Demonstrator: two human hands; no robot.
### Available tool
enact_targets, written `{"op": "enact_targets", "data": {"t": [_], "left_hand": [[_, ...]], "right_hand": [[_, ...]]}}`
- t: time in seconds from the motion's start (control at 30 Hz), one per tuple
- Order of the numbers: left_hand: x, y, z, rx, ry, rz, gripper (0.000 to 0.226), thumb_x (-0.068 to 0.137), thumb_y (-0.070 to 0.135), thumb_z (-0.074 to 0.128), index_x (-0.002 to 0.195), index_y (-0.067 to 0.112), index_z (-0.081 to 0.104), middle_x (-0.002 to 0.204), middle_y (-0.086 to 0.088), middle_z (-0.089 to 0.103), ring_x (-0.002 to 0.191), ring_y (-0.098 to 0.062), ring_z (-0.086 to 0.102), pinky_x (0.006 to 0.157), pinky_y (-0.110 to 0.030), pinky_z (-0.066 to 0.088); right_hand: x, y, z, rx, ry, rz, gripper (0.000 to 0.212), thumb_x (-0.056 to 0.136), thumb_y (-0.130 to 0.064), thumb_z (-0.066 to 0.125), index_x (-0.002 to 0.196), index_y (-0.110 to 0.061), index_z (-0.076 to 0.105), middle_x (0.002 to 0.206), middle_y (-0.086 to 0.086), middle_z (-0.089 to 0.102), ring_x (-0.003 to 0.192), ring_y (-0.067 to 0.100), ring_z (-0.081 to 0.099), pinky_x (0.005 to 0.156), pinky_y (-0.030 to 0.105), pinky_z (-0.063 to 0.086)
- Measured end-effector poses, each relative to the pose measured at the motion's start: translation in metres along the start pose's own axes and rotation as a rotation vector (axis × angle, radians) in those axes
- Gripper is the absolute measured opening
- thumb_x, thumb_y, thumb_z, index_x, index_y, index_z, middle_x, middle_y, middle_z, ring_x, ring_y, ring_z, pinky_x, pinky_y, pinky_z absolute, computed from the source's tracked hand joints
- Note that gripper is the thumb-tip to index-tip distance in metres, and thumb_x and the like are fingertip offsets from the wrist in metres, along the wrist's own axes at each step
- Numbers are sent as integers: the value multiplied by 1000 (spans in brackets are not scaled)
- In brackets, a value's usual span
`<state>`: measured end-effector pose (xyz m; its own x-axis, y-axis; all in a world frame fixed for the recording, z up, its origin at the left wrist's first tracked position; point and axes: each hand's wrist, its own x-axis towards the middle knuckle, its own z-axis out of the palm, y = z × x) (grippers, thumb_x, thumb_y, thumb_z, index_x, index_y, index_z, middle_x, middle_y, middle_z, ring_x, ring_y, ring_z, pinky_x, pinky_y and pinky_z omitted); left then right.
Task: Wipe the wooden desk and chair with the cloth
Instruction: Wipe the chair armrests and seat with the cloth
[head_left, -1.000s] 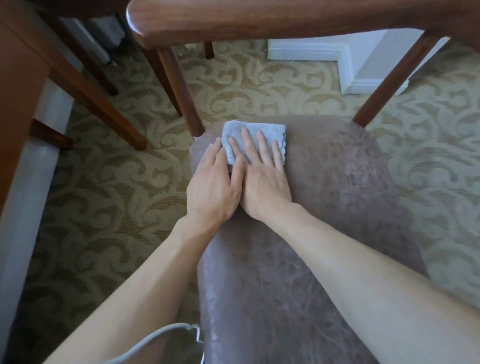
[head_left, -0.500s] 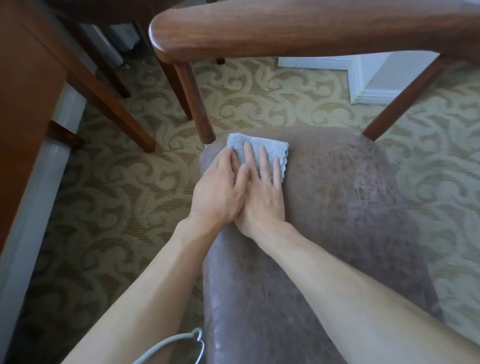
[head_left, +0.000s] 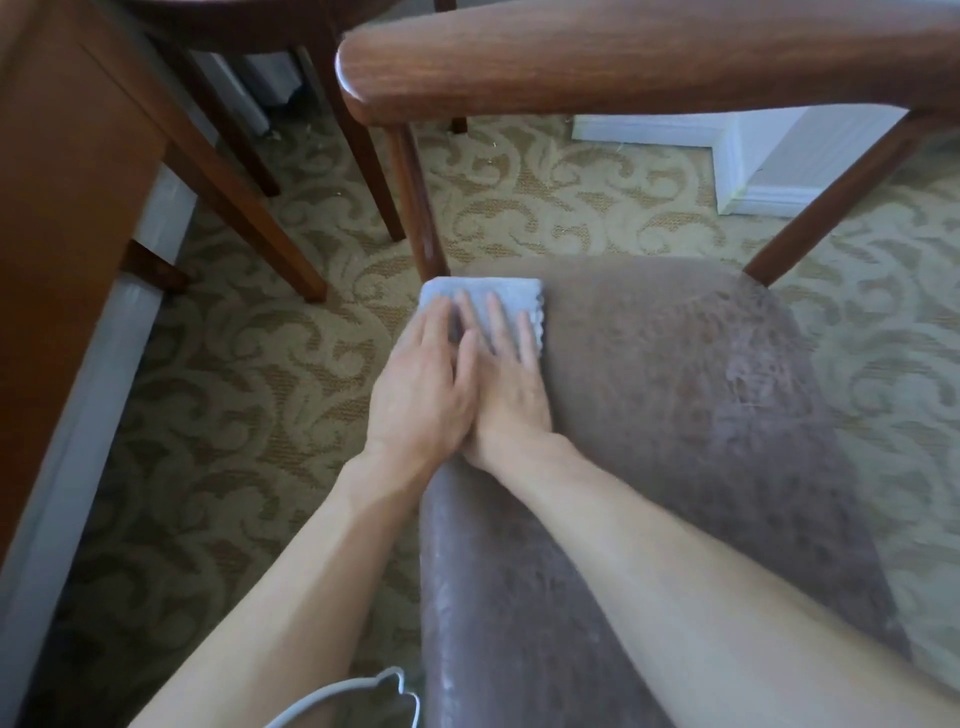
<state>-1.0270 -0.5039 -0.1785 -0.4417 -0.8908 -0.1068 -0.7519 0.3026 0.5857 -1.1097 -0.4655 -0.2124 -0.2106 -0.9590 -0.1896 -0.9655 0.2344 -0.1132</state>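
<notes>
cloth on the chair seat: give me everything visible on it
The cloth is pale blue-grey, soft like microfibre, folded into a small rectangle with a scalloped right edge. It lies flat on the far left corner of the mauve seat cushion, just below the chair's wooden back post. The right hand presses it with straight fingers; the left hand overlaps its left part.

Person, head view: two forearms, bare from wrist to frame edge; no sleeves, watch, rings or gloves visible. Left hand (head_left: 423, 395) and right hand (head_left: 511, 387) bare, nails short. Thin white cord (head_left: 358, 693) loops at the lower edge, beside the left forearm; its attachment is out of view.
</notes>
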Motion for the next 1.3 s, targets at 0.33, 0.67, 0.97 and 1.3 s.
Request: {"op": "enact_targets", "data": {"t": [0.33, 0.67, 0.97, 1.3], "left_hand": [[-23, 11, 26, 120, -151, 146, 62, 106, 45, 28, 160, 16, 35, 172, -3, 22, 160, -22, 14, 129, -45, 17], [-32, -5, 50, 372, -184, 158, 69, 102, 52, -1, 165, 24, -6, 173, 4, -15, 159, -16, -18, 129, -38, -9], [-30, -1, 39, 181, -250, 122, 65, 103, 49, 3, 164, 26, 2, 169, 13, -14, 156, -7, -18, 130, -37, -6], [-27, 6, 36, 171, -295, 70, 61, 110, 46, 17, 166, 25, 6, 173, 9, -12, 158, -10, -17, 129, -37, -10]], "right_hand": [[-48, 97, -7, 14, 25, 240, 64, 101, -47, 6, 163, -31, 5, 173, -1, -1, 159, 26, -2, 128, 50, 3], [-79, 160, -8, 55, -26, 511, 60, 106, -44, 12, 164, -29, 0, 172, 3, -9, 158, 31, -8, 127, 52, -3], [-94, 49, 4, 74, -42, 91, 66, 98, -41, 14, 163, -25, 18, 172, 3, 11, 159, 30, 4, 127, 53, 9], [-117, 158, -5, 95, -93, 538, 62, 105, -44, 12, 163, -32, -6, 172, 1, -12, 158, 29, -12, 127, 51, -3]]}}
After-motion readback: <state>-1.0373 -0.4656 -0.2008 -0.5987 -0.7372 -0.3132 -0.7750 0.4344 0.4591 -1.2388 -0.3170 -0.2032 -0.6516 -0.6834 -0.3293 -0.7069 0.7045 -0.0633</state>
